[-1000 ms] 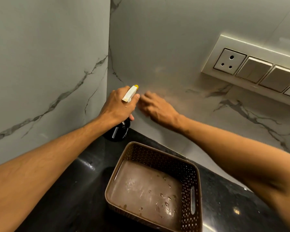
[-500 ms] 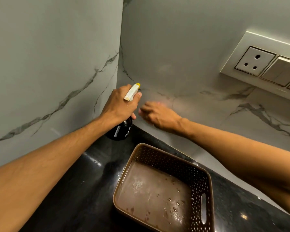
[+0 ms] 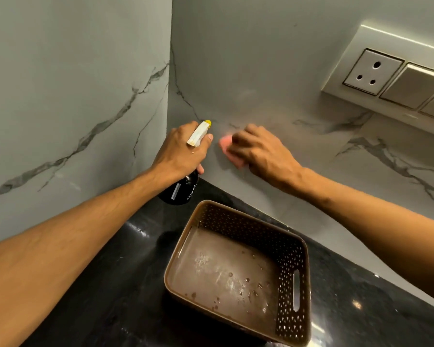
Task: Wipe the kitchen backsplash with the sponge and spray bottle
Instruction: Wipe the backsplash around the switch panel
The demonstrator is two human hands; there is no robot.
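Fingers (image 3: 246,137) of the right hand (image 3: 263,154) curl over a pink sponge (image 3: 226,146), pressing it against the marble backsplash (image 3: 261,71) just right of the corner. Beside it, the left hand (image 3: 183,151) wraps its fingers round the neck of a black spray bottle (image 3: 182,190), its yellow-tipped white nozzle (image 3: 199,132) pointing at the backsplash. On the black countertop (image 3: 110,284) below stands a brown perforated basket (image 3: 295,261), droplets on its floor; a socket panel (image 3: 376,71) sits upper right.
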